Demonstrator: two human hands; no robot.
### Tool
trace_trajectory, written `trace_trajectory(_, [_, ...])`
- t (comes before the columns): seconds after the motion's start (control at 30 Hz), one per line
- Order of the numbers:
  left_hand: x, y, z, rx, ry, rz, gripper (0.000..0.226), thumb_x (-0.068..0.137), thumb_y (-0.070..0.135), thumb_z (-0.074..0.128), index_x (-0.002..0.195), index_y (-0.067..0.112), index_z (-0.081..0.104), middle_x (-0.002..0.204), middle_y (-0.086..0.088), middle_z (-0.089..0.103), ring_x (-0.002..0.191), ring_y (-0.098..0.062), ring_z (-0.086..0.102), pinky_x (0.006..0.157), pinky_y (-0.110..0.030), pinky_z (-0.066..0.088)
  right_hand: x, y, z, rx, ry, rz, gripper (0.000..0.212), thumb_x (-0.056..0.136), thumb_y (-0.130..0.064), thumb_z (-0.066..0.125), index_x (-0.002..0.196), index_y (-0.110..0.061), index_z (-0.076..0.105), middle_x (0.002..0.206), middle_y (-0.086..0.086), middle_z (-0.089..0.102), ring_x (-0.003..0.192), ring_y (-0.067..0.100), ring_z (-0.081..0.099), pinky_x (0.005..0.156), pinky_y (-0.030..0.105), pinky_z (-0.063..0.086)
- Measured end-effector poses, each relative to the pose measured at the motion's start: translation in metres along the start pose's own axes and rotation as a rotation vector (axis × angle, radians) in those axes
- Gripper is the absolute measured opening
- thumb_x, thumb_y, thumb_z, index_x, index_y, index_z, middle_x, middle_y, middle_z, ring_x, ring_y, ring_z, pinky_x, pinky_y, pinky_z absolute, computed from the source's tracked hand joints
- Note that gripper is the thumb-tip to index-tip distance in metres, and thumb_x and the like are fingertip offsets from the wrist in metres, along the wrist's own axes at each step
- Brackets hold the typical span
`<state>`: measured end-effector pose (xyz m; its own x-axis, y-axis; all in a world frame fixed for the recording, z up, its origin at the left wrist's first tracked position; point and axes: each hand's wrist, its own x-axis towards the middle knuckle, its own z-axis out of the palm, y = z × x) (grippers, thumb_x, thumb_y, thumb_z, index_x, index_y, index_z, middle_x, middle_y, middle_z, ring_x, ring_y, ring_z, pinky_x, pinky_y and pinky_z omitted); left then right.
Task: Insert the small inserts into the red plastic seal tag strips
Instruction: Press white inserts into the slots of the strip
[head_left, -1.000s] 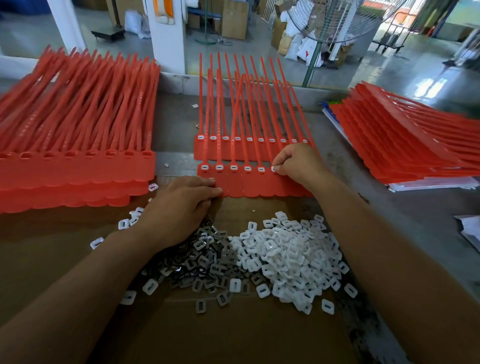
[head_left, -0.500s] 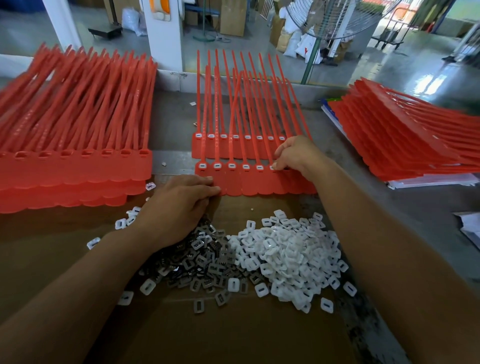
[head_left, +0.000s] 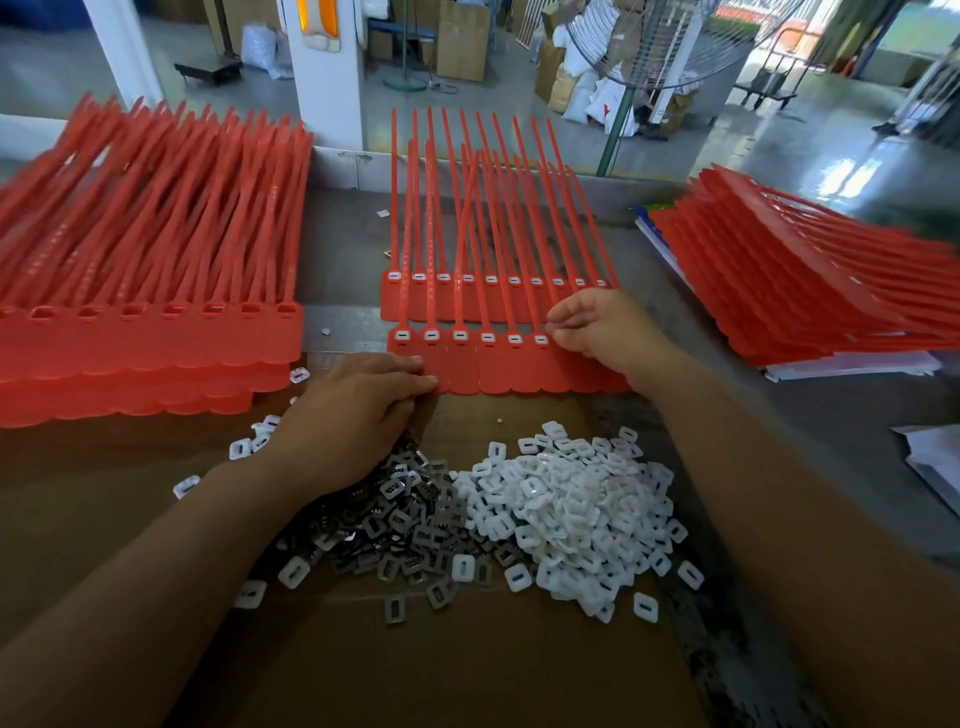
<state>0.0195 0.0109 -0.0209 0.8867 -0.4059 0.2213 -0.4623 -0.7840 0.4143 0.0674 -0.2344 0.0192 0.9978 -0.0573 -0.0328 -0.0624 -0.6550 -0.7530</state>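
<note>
Reaches in w/ both forearms bare, L from bottom-left, R from bottom-right, converging fwd. Holds L hand (head_left: 358, 415) flat & palm-down, wrist straight, fingers (head_left: 410, 382) extended & pressed together, tips pointing R. Holds R hand (head_left: 605, 330) farther fwd, back of hand up, wrist bent slightly inward, knuckles loosely curled, thumb & index tips drawn close in a pinch aimed L; can't tell if anything sits between them.
</note>
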Motion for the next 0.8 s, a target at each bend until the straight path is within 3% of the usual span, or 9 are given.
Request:
trace_trajectory(0.1, [0.0, 0.001, 0.0, -0.005, -0.004, -0.004, 0.034, 0.091, 0.018, 0.046, 0.123, 0.023, 0.056, 0.135, 0.005, 0.048, 0.126, -0.016, 0.039, 0.107, -0.038, 0.03, -0.02, 0.0, -0.012, -0.053, -0.01, -0.075, 0.013, 0.084, -0.008, 0.063, 0.094, -0.017, 0.064, 0.088, -0.006, 0.063, 0.074, -0.004, 0.054, 0.057, 0.001, 0.039])
trace_trajectory(0.23, [-0.001, 0.001, 0.001, -0.02, 0.005, -0.001, 0.033, 0.091, 0.016, 0.047, 0.122, 0.022, 0.057, 0.135, 0.004, 0.049, 0.126, -0.016, 0.04, 0.108, -0.035, 0.028, -0.048, 0.005, -0.03, -0.207, -0.066, -0.1, 0.006, 0.083, -0.014, 0.065, 0.086, -0.019, 0.067, 0.08, -0.011, 0.064, 0.073, -0.005, 0.055, 0.057, 0.002, 0.038])
trace_trajectory(0.5, [0.0, 0.002, 0.001, -0.007, 0.007, 0.008, 0.034, 0.091, 0.016, 0.047, 0.122, 0.021, 0.057, 0.135, 0.004, 0.049, 0.127, -0.015, 0.04, 0.108, -0.033, 0.028, -0.072, 0.015, -0.045, -0.378, -0.183, 0.061, 0.013, 0.075, -0.019, 0.073, 0.066, -0.024, 0.065, 0.07, -0.011, 0.063, 0.069, 0.0, 0.056, 0.057, 0.015, 0.034])
trace_trajectory(0.8, [0.001, -0.001, 0.002, -0.005, 0.012, 0.006, 0.034, 0.09, 0.015, 0.048, 0.122, 0.022, 0.057, 0.134, 0.004, 0.049, 0.126, -0.015, 0.04, 0.107, -0.031, 0.027, -0.07, 0.013, -0.037, -0.463, -0.183, 0.107, 0.022, 0.072, -0.018, 0.077, 0.06, -0.024, 0.059, 0.066, -0.011, 0.058, 0.064, -0.001, 0.05, 0.051, 0.015, 0.032])
